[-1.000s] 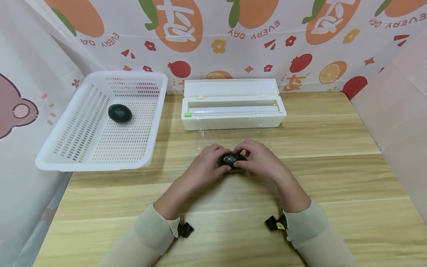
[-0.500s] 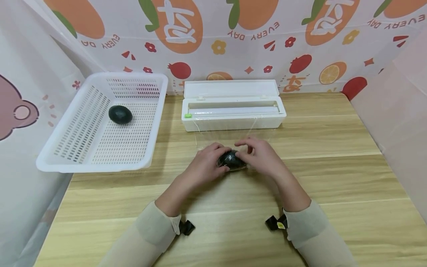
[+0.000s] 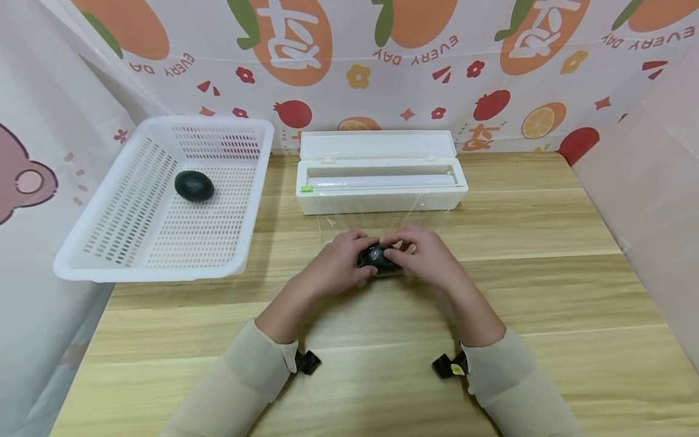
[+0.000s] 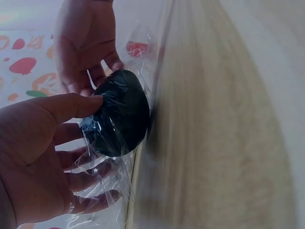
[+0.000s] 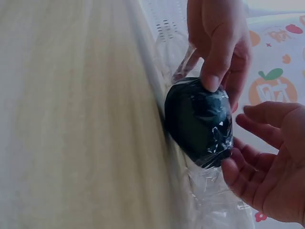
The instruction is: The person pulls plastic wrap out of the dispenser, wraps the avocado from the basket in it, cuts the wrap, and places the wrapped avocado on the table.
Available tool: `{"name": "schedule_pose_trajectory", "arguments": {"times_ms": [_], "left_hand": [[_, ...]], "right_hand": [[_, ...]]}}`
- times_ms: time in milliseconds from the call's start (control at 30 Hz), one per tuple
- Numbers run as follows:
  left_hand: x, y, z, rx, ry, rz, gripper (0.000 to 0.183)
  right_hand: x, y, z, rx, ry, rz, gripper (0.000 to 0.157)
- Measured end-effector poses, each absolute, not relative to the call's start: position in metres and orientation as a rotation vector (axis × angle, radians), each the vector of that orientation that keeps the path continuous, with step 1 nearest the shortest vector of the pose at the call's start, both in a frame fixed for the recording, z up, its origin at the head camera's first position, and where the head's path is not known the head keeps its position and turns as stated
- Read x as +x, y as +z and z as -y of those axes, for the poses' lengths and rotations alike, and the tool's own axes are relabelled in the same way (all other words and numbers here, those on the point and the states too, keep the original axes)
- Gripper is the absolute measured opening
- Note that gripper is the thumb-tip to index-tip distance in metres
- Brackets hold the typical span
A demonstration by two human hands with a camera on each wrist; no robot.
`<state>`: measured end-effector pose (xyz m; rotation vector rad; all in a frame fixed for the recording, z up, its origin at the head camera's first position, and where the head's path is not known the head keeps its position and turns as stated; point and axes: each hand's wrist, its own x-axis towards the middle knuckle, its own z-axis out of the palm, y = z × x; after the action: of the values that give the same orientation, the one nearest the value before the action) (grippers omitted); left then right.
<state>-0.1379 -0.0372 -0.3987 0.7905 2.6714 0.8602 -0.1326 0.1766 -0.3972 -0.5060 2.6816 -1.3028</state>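
A dark green avocado (image 3: pixel 382 266), glossy with plastic wrap (image 5: pixel 212 191), lies on its side at the table's middle. My left hand (image 3: pixel 340 264) grips its left end, thumb on the near side and fingers behind, some reaching through the film in the left wrist view. At the other end is my right hand (image 3: pixel 428 256), its thumb (image 5: pixel 229 174) against the wrapped avocado and fingers curled behind; the index finger stands apart in the right wrist view. Clear film stretches from the avocado to a white wrap dispenser (image 3: pixel 382 199), whose lid is up.
A white perforated basket (image 3: pixel 248 243) stands at the left, holding another dark green avocado (image 3: pixel 194 186). On the dispenser's front edge sits a green slide cutter (image 3: pixel 307 189). Behind the wooden table (image 3: pixel 546 291) hangs a fruit-print curtain (image 3: pixel 404 91).
The right hand lifts a little from the avocado, then its fingers come back against it. The avocado turns slightly under the left hand, which keeps its grip. Basket and dispenser stay put.
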Motion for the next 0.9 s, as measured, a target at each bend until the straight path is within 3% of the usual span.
{"name": "schedule_pose_trajectory", "arguments": {"times_ms": [267,500,900], "left_hand": [[-0.138,-0.393,0.045,0.757,0.874,-2.704,0.06],[-0.122,-0.37,0.031,0.702,1.179,-2.732,0.044],[-0.125,-0.397,0.02,0.695,1.032,-2.841,0.052]], "right_hand": [[-0.136,-0.406,-0.173,-0.533,-1.222,-2.707,0.023],[-0.138,-0.404,-0.176,-0.521,-1.205,-2.727,0.024],[-0.138,-0.401,-0.177,-0.501,-1.207,-2.723,0.025]]}}
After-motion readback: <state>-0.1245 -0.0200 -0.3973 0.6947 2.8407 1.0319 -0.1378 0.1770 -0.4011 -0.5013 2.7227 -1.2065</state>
